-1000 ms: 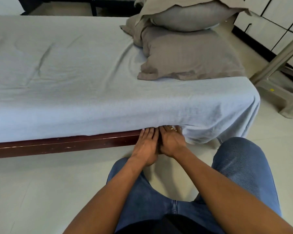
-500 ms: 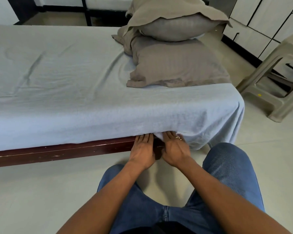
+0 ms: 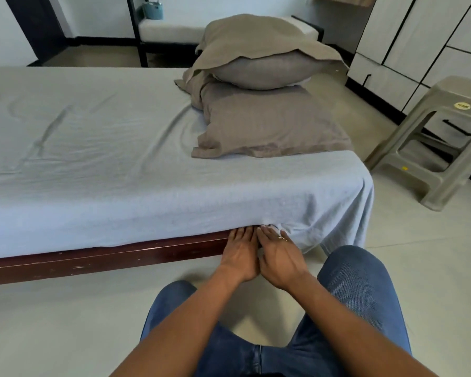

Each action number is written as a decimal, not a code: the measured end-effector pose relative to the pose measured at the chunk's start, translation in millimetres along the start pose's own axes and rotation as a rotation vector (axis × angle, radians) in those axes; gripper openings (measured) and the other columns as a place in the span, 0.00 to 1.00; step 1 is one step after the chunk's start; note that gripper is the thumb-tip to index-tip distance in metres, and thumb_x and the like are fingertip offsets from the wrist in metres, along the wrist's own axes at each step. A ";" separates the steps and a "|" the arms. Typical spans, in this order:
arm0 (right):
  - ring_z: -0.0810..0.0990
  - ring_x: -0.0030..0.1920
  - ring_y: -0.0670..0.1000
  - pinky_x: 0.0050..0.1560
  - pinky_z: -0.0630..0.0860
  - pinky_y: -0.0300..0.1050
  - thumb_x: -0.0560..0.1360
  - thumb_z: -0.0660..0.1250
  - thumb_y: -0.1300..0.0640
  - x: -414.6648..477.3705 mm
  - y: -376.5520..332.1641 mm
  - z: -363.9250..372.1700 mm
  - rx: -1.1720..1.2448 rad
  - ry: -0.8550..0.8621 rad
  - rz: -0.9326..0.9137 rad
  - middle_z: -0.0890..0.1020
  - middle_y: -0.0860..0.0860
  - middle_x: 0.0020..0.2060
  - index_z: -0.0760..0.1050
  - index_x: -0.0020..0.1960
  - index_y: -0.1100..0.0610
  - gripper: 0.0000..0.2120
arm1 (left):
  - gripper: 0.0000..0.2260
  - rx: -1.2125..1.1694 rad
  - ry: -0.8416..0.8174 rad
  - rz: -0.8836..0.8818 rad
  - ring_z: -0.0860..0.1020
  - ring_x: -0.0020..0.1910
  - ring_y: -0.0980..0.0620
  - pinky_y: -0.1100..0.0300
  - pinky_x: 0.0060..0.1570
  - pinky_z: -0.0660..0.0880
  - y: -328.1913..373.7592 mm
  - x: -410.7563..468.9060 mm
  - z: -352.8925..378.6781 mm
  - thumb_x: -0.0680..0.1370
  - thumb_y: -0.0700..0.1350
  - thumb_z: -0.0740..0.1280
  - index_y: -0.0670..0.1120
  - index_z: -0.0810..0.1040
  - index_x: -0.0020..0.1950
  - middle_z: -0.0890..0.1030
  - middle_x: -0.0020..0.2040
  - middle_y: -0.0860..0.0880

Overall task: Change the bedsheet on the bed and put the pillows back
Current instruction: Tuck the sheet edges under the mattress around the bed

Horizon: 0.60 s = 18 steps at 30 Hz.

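Pale floor tiles point(image 3: 65, 322) run under everything, with panelled cabinet doors point(image 3: 419, 36) along the far right wall. Across the view stands the bed point(image 3: 93, 263), its dark red-brown wooden rail showing below the mattress. A light blue bedsheet point(image 3: 120, 172) covers the mattress from edge to edge. It is faintly creased on top and smooth down the near side, but at the right-hand corner it hangs loose in folds toward the floor. Two taupe pillows sit at that right end: the lower pillow point(image 3: 269, 123) lies flat on the sheet, and the upper pillow point(image 3: 264, 69) is stacked on it, its loose case flap hanging over one side. A grey-beige plastic stool point(image 3: 433, 148) stands on the floor beside that corner, apart from the bed.

Both hands are down at the sheet's lower edge, side by side and touching, above knees in blue jeans point(image 3: 365, 289). The left hand point(image 3: 239, 257) lies flat with straight fingers, its tips at the hem over the rail. The right hand point(image 3: 280, 259) is also uncurled, its fingertips pushing into a small bunch of cloth where the loose part begins. A ring point(image 3: 282, 238) shows on one of its fingers.
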State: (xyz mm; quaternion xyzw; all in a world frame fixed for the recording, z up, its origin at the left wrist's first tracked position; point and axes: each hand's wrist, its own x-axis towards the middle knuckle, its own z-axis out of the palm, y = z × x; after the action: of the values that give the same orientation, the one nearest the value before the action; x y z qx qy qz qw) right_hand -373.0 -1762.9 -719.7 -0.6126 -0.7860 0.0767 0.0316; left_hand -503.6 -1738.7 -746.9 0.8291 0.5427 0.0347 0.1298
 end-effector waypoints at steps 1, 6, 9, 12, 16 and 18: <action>0.59 0.81 0.55 0.82 0.51 0.53 0.77 0.56 0.56 -1.0 3.3 1.4 -0.002 -0.037 0.007 0.63 0.56 0.80 0.58 0.81 0.60 0.33 | 0.37 0.007 -0.003 -0.023 0.56 0.80 0.43 0.47 0.80 0.47 2.2 2.3 -1.1 0.78 0.54 0.62 0.44 0.53 0.83 0.59 0.81 0.44; 0.59 0.80 0.55 0.80 0.49 0.58 0.77 0.63 0.51 25.3 22.9 0.3 -0.073 -0.135 0.117 0.63 0.54 0.79 0.54 0.81 0.56 0.36 | 0.30 -0.075 -0.031 -0.017 0.61 0.78 0.42 0.47 0.77 0.61 6.9 -0.1 -21.6 0.79 0.48 0.62 0.42 0.60 0.80 0.61 0.80 0.43; 0.61 0.79 0.54 0.81 0.47 0.58 0.77 0.63 0.48 42.1 23.1 2.9 -0.038 -0.164 0.162 0.66 0.53 0.78 0.59 0.80 0.54 0.34 | 0.28 -0.146 -0.017 0.081 0.60 0.79 0.43 0.51 0.78 0.59 7.9 -4.3 -21.0 0.79 0.41 0.61 0.40 0.62 0.79 0.62 0.80 0.40; 0.62 0.79 0.55 0.81 0.46 0.57 0.75 0.64 0.54 37.3 31.5 6.1 -0.006 -0.149 0.137 0.67 0.54 0.78 0.57 0.81 0.55 0.36 | 0.33 -0.152 -0.026 0.137 0.58 0.80 0.43 0.53 0.80 0.55 7.2 14.0 -10.4 0.76 0.38 0.63 0.38 0.58 0.81 0.60 0.80 0.39; 0.72 0.72 0.57 0.76 0.64 0.50 0.69 0.65 0.62 3.6 35.4 4.2 0.091 0.047 0.052 0.76 0.56 0.70 0.69 0.74 0.59 0.33 | 0.38 -0.023 0.019 0.113 0.55 0.80 0.42 0.49 0.80 0.48 15.1 21.0 10.6 0.75 0.46 0.66 0.39 0.54 0.82 0.59 0.80 0.40; 0.71 0.74 0.57 0.75 0.65 0.51 0.68 0.64 0.62 -7.9 37.0 6.8 0.099 0.118 0.109 0.74 0.56 0.72 0.69 0.75 0.60 0.34 | 0.39 0.031 0.031 0.077 0.52 0.81 0.42 0.47 0.80 0.46 20.5 17.0 18.2 0.76 0.49 0.65 0.41 0.51 0.83 0.56 0.81 0.40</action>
State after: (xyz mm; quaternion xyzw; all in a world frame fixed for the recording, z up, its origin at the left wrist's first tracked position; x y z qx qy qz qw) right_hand -336.6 -1762.3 -731.9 -0.6555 -0.7436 0.0807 0.1040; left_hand -474.8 -1734.2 -760.7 0.8507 0.5128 0.0439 0.1072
